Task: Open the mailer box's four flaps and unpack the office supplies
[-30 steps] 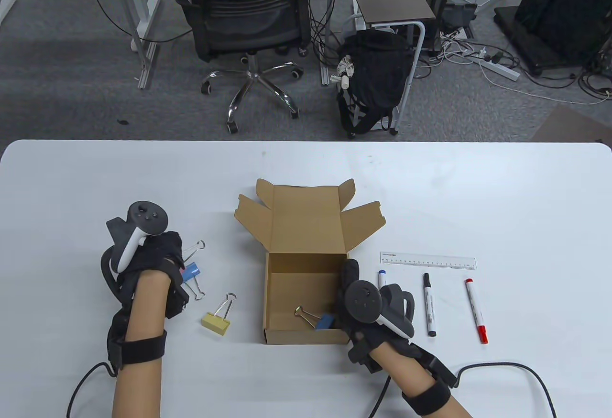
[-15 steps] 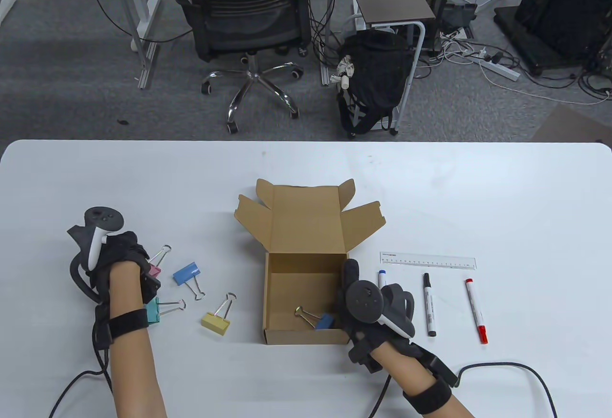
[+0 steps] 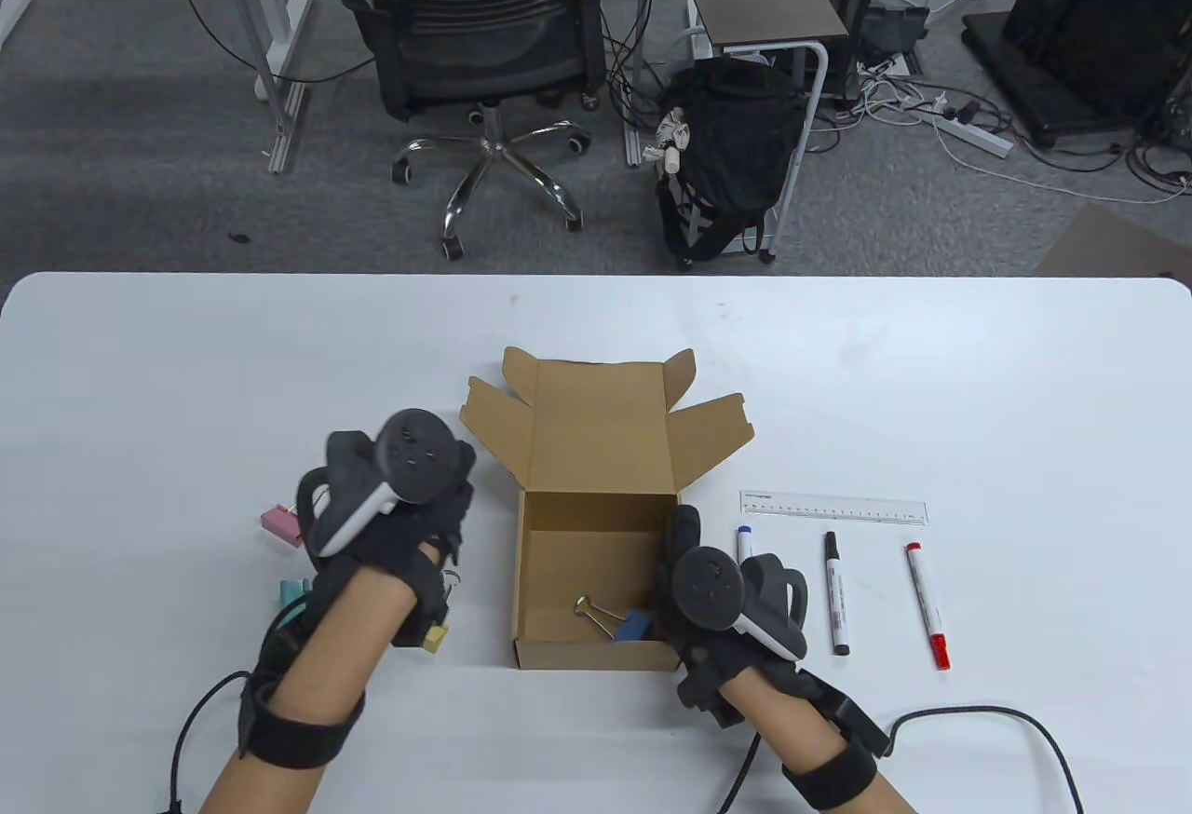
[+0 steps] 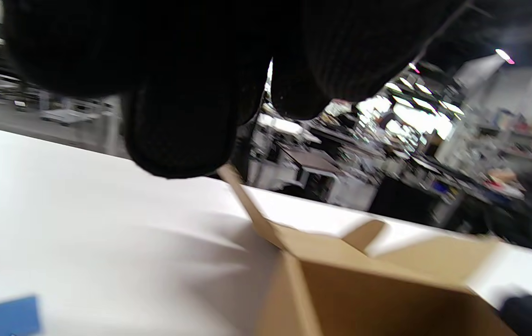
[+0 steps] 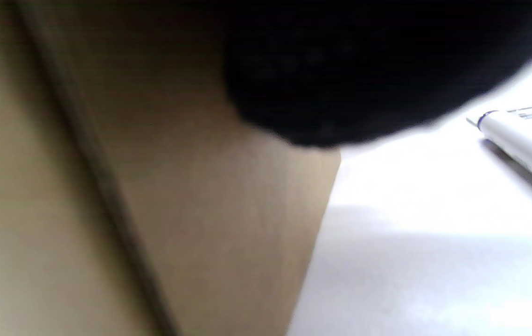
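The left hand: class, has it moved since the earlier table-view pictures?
Yes. The left hand has swung right, toward the mailer box, and now covers the binder clips it stood left of; the box has stayed put.

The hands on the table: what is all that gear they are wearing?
Both the left hand and right hand wear black knit gloves. A dark grey and white tracker with a round, buttoned top is strapped to the back of each. Forearms are bare, each with a black wrist strap, and black cables trail off toward the table's near edge.
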The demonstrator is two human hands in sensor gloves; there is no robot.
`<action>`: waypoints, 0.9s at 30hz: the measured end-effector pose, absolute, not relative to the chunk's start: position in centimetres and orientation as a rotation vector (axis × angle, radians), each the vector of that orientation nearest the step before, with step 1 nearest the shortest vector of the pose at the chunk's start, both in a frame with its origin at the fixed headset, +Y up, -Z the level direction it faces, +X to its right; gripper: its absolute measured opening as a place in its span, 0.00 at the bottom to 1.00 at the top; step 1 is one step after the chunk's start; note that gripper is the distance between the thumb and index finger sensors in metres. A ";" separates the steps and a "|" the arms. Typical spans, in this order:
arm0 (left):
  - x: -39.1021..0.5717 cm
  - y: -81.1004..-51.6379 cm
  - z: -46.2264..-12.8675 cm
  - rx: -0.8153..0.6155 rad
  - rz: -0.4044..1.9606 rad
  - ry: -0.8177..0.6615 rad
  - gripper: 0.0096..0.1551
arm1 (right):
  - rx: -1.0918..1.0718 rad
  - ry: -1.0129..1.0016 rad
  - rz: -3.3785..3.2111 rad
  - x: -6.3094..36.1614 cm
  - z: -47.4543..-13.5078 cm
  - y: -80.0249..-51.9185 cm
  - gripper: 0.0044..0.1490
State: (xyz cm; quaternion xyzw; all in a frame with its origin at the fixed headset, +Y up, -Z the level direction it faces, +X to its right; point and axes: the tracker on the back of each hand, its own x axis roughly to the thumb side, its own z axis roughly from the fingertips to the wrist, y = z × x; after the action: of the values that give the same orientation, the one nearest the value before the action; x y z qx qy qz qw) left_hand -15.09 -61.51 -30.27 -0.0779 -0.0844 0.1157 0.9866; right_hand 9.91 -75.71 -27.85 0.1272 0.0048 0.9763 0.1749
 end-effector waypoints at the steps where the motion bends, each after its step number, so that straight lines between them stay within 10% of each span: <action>1: -13.1 -61.8 -29.9 -0.173 0.219 -0.206 0.29 | 0.363 0.016 2.766 9.9 -27.9 -75.7 0.42; 11: -4.1 -71.9 -32.9 -0.627 0.019 -0.225 0.35 | 0.369 0.025 2.739 10.0 -27.9 -75.8 0.42; 18: -2.1 -77.8 -32.4 -1.194 0.160 -0.345 0.40 | 0.381 0.036 2.722 10.1 -28.0 -75.8 0.43; 27: -2.1 -78.2 -32.7 -1.164 0.083 -0.295 0.39 | 0.378 0.031 2.729 10.1 -28.0 -75.8 0.42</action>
State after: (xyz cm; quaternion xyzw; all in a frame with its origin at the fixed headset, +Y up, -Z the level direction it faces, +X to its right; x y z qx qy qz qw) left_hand -2.15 -78.24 -32.67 -0.5474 -0.1387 0.0390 0.8244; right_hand 10.12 -75.85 -28.01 0.1345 0.0109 0.9720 0.1922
